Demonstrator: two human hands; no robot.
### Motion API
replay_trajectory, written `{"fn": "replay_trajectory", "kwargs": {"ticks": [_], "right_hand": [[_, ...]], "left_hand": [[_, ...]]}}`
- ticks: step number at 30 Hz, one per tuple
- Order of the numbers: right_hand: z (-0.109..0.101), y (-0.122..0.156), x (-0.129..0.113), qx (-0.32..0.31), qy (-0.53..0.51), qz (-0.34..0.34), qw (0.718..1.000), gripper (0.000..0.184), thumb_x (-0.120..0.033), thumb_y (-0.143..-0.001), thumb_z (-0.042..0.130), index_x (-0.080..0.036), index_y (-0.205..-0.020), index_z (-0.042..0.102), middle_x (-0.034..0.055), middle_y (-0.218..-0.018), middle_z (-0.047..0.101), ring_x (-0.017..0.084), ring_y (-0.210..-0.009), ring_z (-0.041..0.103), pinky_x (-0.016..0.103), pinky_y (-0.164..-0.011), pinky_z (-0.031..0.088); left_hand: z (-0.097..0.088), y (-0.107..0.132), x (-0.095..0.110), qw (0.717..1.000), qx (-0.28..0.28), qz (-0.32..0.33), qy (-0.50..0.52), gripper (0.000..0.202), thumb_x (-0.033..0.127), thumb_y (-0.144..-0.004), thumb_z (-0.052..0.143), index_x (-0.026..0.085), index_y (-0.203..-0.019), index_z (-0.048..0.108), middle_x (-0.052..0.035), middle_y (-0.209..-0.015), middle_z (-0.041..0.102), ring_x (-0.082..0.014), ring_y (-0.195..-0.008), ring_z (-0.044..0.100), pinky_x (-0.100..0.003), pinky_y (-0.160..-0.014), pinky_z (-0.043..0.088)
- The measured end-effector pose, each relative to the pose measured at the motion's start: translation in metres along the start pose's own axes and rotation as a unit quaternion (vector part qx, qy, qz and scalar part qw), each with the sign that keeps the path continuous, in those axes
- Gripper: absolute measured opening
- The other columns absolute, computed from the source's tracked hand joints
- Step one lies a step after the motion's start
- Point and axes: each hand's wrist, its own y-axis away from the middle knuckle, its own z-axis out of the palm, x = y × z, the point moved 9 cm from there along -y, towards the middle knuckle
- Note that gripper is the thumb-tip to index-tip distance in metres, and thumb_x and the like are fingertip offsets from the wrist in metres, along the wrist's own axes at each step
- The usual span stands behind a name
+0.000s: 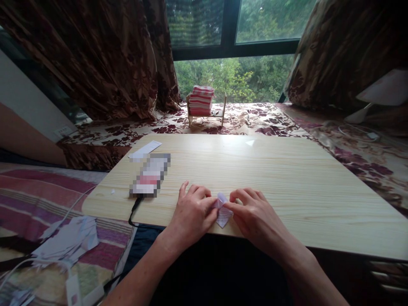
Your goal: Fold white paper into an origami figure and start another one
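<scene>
A small piece of white paper [224, 217], partly folded, is at the front edge of the light wood table [274, 178]. Its upper part curls up in a loop between my hands. My left hand [196, 208] pinches its left side with thumb and forefinger, the other fingers bent. From the right, my right hand [251, 208] grips the fold with its fingertips. Both wrists are close to the table's edge. The fingertips hide parts of the paper's sides.
A blurred-out phone-like device [151, 175] with a black cable [135, 210] lies at left, near a white paper strip [145, 149]. Paper pieces [72, 240] and a power strip [74, 289] rest on the striped bedding. Beyond the table stands a small rack with folded cloths [201, 101].
</scene>
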Motion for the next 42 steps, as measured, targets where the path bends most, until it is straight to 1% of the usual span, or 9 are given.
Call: {"fn": "replay_trajectory", "kwargs": {"ticks": [5,9,16,24,29,33,36,39,42], "right_hand": [[-0.002,-0.001,0.001,0.015,0.004,0.005,1.0,0.032,-0.003,-0.08,0.052,-0.025,-0.098,0.069,0.006,-0.094,0.062,0.02,-0.089,0.052,0.035,-0.079,0.039],[-0.002,-0.002,0.001,0.013,0.009,0.01,1.0,0.032,-0.003,-0.08,0.053,-0.026,-0.096,0.07,0.006,-0.093,0.062,0.02,-0.089,0.052,0.035,-0.079,0.039],[-0.001,-0.002,0.0,0.015,0.022,-0.005,1.0,0.029,-0.004,-0.08,0.052,-0.025,-0.092,0.069,0.0059,-0.09,0.061,0.02,-0.088,0.052,0.034,-0.077,0.039],[0.001,-0.001,0.002,0.011,0.012,0.005,1.0,0.034,-0.002,-0.081,0.051,-0.026,-0.096,0.069,0.0056,-0.093,0.061,0.019,-0.089,0.052,0.033,-0.079,0.04],[0.0,0.0,0.002,0.012,0.012,0.015,1.0,0.033,-0.002,-0.08,0.052,-0.026,-0.097,0.069,0.0054,-0.09,0.061,0.019,-0.087,0.052,0.032,-0.078,0.04],[0.002,0.0,0.001,0.0,0.004,0.027,1.0,0.029,-0.006,-0.084,0.052,-0.025,-0.095,0.07,0.0053,-0.087,0.061,0.019,-0.086,0.051,0.033,-0.078,0.039],[0.003,-0.001,0.001,-0.008,0.0,0.032,0.999,0.029,-0.005,-0.084,0.051,-0.025,-0.093,0.07,0.0053,-0.087,0.061,0.02,-0.086,0.05,0.033,-0.078,0.038],[0.004,-0.001,0.001,-0.013,-0.001,0.034,0.999,0.029,-0.004,-0.083,0.051,-0.024,-0.092,0.07,0.0053,-0.087,0.061,0.019,-0.085,0.05,0.033,-0.078,0.038],[0.004,-0.001,0.001,-0.012,0.001,0.032,0.999,0.029,-0.004,-0.084,0.05,-0.023,-0.093,0.069,0.0055,-0.087,0.061,0.019,-0.085,0.05,0.033,-0.078,0.038]], "left_hand": [[-0.003,0.0,0.001,1.0,0.028,0.001,-0.009,0.015,0.025,-0.087,0.054,0.024,-0.084,0.069,-0.0011,-0.087,0.067,-0.0203,-0.092,0.056,-0.054,-0.106,0.02],[-0.003,0.001,-0.002,0.999,0.041,-0.009,-0.004,0.018,0.023,-0.089,0.051,0.022,-0.081,0.068,-0.0013,-0.085,0.068,-0.0193,-0.09,0.056,-0.052,-0.106,0.022],[0.002,-0.001,0.003,1.0,0.024,0.002,-0.019,0.018,0.022,-0.089,0.05,0.022,-0.086,0.068,-0.0019,-0.085,0.067,-0.0194,-0.09,0.055,-0.051,-0.105,0.024],[-0.001,0.005,0.001,0.999,0.021,-0.023,0.014,0.016,0.02,-0.087,0.052,0.023,-0.092,0.068,-0.0025,-0.092,0.067,-0.0203,-0.094,0.056,-0.053,-0.105,0.024],[-0.011,0.018,0.007,0.996,0.067,-0.044,0.03,0.019,0.019,-0.086,0.052,0.024,-0.096,0.067,-0.0047,-0.099,0.066,-0.0222,-0.098,0.054,-0.053,-0.105,0.025],[-0.017,0.025,0.014,0.994,0.097,-0.046,0.026,0.019,0.017,-0.087,0.05,0.023,-0.092,0.067,-0.0044,-0.096,0.066,-0.0217,-0.097,0.055,-0.052,-0.105,0.026],[-0.013,0.025,0.018,0.996,0.08,-0.037,0.027,0.019,0.017,-0.087,0.049,0.023,-0.091,0.067,-0.0045,-0.097,0.066,-0.0223,-0.098,0.055,-0.053,-0.105,0.025],[-0.006,0.024,0.017,0.997,0.062,-0.038,0.033,0.019,0.018,-0.087,0.049,0.022,-0.094,0.066,-0.0051,-0.1,0.066,-0.0227,-0.099,0.055,-0.053,-0.105,0.025],[-0.003,0.023,0.014,0.996,0.066,-0.037,0.042,0.018,0.017,-0.088,0.049,0.021,-0.092,0.065,-0.0049,-0.099,0.067,-0.0218,-0.098,0.055,-0.053,-0.106,0.025]]}}
